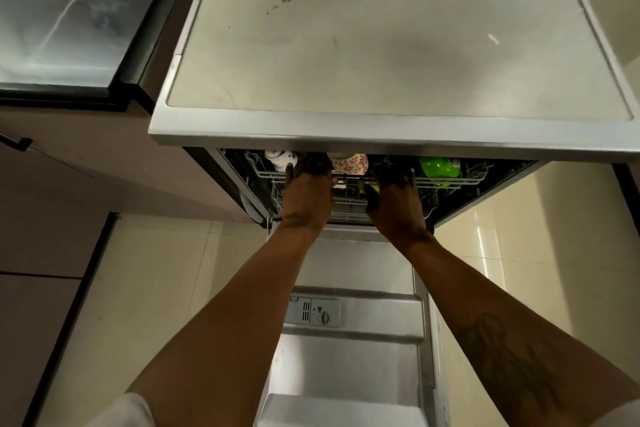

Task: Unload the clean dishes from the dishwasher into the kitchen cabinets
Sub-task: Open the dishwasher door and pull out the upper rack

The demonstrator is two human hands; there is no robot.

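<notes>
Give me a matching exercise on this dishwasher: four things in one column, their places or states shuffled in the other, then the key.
Things
1. flowered mug
2. green cup
3. white cup
4. dishwasher door

Places or states
a. right end of the rack
b. folded down, open
c. left end of the rack
d. middle of the rack

Pairs: 1-d, 2-a, 3-c, 4-b.
</notes>
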